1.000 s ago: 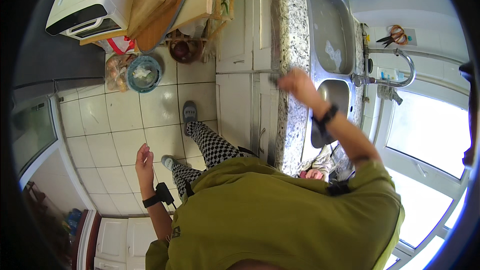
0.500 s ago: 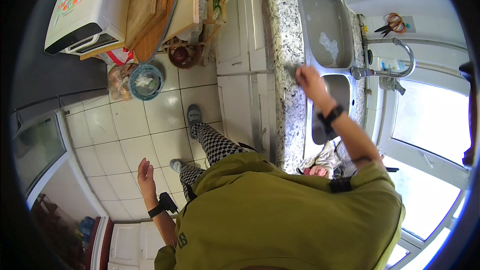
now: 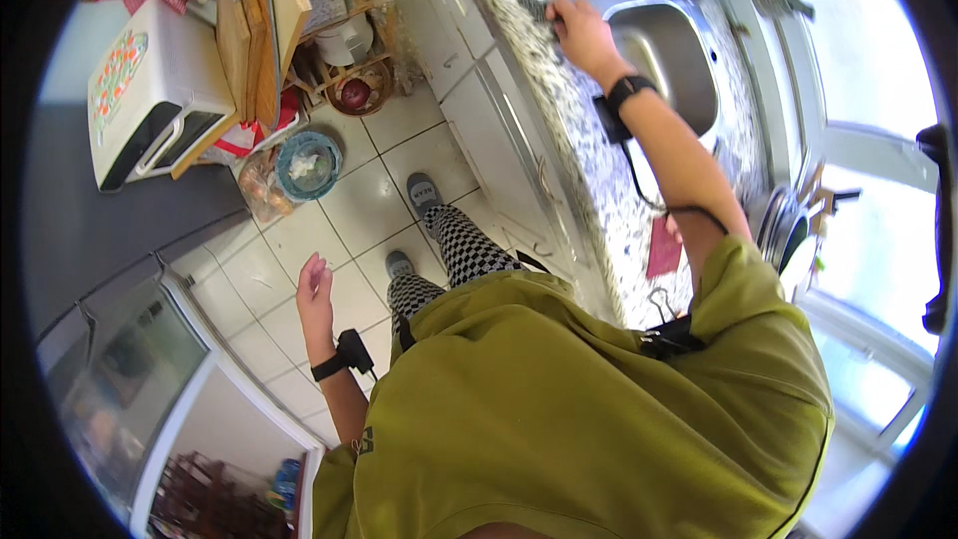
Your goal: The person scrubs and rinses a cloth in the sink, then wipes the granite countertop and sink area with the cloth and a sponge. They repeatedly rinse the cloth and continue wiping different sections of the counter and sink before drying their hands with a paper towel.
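Our right hand (image 3: 581,28) closes on a dark brush (image 3: 536,8) at the sink (image 3: 667,60) edge (granite counter (image 3: 589,155)); left hand (image 3: 315,289) hangs open, empty.

dark object (image 3: 536,8) under right hand (image 3: 579,32): too blurred to identify | sink (image 3: 671,60): far basin cut off

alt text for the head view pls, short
Seen from above, a person in an olive shirt stands at a speckled stone counter, right hand gripping a dark object at the edge of a steel sink. Left hand hangs open and empty over the tiled floor.
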`<state>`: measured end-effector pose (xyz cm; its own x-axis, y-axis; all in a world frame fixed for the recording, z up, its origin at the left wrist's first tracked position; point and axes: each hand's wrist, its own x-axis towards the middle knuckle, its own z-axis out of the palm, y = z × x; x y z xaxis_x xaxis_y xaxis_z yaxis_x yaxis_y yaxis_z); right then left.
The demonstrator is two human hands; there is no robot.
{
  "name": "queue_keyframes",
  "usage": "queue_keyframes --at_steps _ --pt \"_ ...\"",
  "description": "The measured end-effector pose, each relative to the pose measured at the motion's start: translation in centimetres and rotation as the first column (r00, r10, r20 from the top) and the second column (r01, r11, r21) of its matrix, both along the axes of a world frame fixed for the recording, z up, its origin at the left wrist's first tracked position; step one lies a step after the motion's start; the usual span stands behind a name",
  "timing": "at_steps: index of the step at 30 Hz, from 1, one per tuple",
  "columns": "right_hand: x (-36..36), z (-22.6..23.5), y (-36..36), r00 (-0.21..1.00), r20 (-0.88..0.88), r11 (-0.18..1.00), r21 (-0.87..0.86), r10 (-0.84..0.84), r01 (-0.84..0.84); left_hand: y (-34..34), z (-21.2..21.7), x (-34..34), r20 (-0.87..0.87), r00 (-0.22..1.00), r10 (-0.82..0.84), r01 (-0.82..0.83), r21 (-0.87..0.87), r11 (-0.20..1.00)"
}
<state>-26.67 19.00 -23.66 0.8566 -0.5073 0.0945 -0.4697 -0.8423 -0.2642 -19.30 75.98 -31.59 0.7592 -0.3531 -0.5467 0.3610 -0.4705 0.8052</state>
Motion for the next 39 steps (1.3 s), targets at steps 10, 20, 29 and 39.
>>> queue_keyframes --at_steps 10,20,29,39 --pt "-29.8 3.0 21.8 0.791 0.04 0.792 0.076 -0.61 0.606 3.2 1.4 -3.0 0.029 0.95 -0.312 0.313 -0.142 0.939" --pt "-34.2 -1.6 27.4 0.71 0.388 0.796 0.12 -0.587 0.593 0.2 4.0 -9.3 -0.043 0.785 -0.617 0.613 -0.084 0.786" --pt "-50.5 1.3 32.8 0.68 0.329 0.748 0.156 -0.655 0.645 -2.4 4.0 -23.4 0.118 0.744 -0.658 0.667 -0.074 0.741" --pt "-64.3 7.1 29.2 0.19 0.523 0.544 0.835 -0.831 0.082 -3.2 7.2 -32.4 0.117 0.724 -0.68 0.69 -0.099 0.717"
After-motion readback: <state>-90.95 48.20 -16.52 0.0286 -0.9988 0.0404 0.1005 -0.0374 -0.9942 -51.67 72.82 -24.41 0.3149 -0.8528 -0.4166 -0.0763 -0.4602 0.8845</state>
